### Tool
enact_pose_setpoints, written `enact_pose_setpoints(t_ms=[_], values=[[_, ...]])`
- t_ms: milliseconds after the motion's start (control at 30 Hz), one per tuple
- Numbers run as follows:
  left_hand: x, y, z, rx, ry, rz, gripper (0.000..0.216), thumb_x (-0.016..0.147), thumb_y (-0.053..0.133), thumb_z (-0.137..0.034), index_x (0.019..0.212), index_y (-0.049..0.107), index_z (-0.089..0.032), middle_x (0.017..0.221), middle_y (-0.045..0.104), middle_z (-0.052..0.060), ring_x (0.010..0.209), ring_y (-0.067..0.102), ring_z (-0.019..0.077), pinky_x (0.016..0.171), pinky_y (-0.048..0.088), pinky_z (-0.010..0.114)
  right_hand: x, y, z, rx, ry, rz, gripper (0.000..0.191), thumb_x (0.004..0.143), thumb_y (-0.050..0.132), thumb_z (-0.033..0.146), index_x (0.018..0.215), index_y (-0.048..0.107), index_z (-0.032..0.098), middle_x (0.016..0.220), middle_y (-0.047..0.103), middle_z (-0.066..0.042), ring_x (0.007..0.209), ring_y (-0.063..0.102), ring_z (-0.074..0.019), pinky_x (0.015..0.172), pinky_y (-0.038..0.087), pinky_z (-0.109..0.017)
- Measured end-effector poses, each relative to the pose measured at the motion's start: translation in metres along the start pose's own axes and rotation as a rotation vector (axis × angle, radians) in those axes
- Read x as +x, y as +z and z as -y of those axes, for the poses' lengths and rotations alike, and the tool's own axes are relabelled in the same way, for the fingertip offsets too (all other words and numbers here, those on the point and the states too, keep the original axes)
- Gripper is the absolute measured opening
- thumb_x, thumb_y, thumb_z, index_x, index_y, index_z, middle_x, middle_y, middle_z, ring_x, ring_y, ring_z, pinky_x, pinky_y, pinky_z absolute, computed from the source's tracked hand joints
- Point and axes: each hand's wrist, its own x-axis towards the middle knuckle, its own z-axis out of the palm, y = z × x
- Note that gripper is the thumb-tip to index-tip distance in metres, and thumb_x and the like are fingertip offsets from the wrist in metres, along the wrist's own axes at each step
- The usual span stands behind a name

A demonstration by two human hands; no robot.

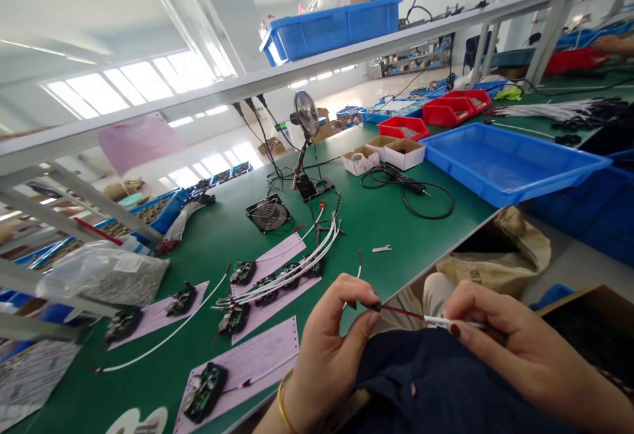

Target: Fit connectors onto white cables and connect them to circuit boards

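Note:
My left hand [329, 348] pinches the dark tip of a thin red wire [402, 314] between thumb and fingers, over my lap. My right hand [500, 338] is closed on the white sleeve [440, 320] at the wire's other end. Both hands hover just off the front edge of the green table [396, 229]. On the table beside my left hand lie small black circuit boards [235, 318] with white cables [292, 269], resting on pink paper sheets [257, 355].
A small fan grille [269, 214] and a stand with a round fan [306, 113] sit mid-table. A black cord [421, 196] coils near white boxes [403, 153]. Blue bin [500, 163], red bins [446, 113], a plastic bag of parts [106, 275], and an overhead rail [297, 74] surround the work area.

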Motion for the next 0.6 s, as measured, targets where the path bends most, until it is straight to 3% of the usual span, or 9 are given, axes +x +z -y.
enact_pose_setpoints(t_ms=[200,433,600], values=[[0.007,0.003,-0.005,0.409,0.13,0.284,0.01,0.105,0.055,-0.013,0.109,0.058,-0.021,0.101,0.064,0.0,0.094,0.055,0.0156,0.086,0.039,0.03,0.004,0.001,0.002,-0.021,0.014,0.055,0.026,0.105,0.05,0.041,0.094,0.061,0.021,0.079,0.066,-0.003,0.068,0.062,-0.016,0.058,0.045,-0.025],[0.015,0.016,-0.004,0.632,0.243,0.274,0.004,0.106,0.055,-0.02,0.104,0.058,-0.019,0.094,0.063,0.001,0.087,0.052,0.0184,0.081,0.037,0.033,0.01,0.012,0.006,-0.109,-0.027,-0.046,0.021,0.105,0.051,0.034,0.092,0.061,0.021,0.078,0.064,0.001,0.065,0.06,-0.012,0.059,0.042,-0.024],[0.011,0.022,-0.001,0.642,0.253,0.284,0.004,0.105,0.054,-0.017,0.103,0.057,-0.018,0.092,0.062,0.001,0.086,0.052,0.0193,0.08,0.037,0.034,0.009,0.016,0.004,-0.12,-0.045,-0.065,0.018,0.104,0.052,0.028,0.089,0.06,0.02,0.076,0.064,0.002,0.066,0.059,-0.0107,0.061,0.04,-0.023]])
